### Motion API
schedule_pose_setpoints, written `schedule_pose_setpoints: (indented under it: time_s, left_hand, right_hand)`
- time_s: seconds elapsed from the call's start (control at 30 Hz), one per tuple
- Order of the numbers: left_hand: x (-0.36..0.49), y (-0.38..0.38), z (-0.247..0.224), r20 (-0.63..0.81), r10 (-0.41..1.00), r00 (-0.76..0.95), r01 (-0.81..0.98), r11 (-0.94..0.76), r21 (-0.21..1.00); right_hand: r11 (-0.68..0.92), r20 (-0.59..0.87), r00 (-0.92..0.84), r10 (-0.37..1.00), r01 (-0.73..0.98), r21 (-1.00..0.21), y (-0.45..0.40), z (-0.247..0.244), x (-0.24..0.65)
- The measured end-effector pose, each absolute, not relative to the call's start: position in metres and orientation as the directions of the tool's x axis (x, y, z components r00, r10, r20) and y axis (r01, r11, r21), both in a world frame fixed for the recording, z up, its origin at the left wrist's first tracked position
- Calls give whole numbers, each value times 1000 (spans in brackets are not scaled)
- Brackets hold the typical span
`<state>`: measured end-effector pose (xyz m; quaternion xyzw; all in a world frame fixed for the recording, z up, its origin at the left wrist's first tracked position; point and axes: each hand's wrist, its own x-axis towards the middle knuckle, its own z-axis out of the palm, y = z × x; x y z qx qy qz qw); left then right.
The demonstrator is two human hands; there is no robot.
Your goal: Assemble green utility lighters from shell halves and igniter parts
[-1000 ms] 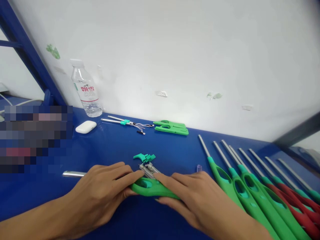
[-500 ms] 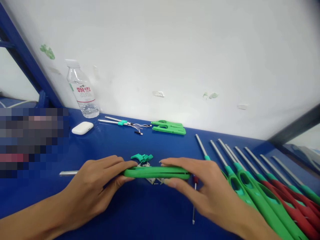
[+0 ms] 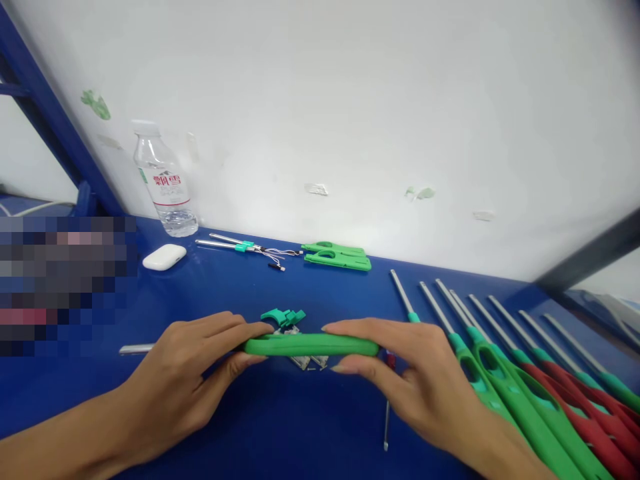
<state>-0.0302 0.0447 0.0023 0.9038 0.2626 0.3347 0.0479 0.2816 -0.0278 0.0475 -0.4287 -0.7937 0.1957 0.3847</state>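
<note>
Watching through the head camera, I have both of the person's hands on one thing: a green handle, held level above the blue table, its narrow edge turned towards me. I take that handle as the centre of my clock. The left hand grasps its nine o'clock end, thumb below and fingers above; the right hand pinches the three o'clock end the same way. A metal tube pokes out past the left hand at nine — I cannot tell how it joins, since the hand covers that stretch. Just behind the handle, between ten and eleven, lie small teal parts; clear parts peek out below its edge at six, partly hidden, with tiny screws beside them. Between four and five a screwdriver lies partly behind the right hand. Farther off, at eleven, I see two slim metal tubes with teal collars and wires, and at one, green shells. A white case sits at ten, near an upright bottle. Towards three o'clock runs a row of long-nosed lighters — green ones nearer the right hand, red ones beyond.
</note>
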Motion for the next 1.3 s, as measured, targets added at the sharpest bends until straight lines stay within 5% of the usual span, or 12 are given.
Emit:
schedule_pose_setpoints:
  time_s: [0.23,0.43,0.57,1.03,1.3]
  left_hand:
    - [-30,45,1,568,478,670,437,-872,219]
    - [-23,36,4,559,393,730,412,-906,99]
    - [-19,30,5,564,356,745,409,-912,36]
    - [-20,54,8,596,432,677,552,-833,-23]
    - [-23,63,4,632,333,700,418,-908,15]
  right_hand:
    - [595,449,-394,802,599,-536,-25,47,279]
    - [675,453,-571,684,731,-98,-30,33,263]
    - [679,462,-615,639,733,38,-37,29,255]
    - [611,531,-515,672,791,-6,-26,34,273]
    - [618,522,-503,689,783,-62,-25,33,275]
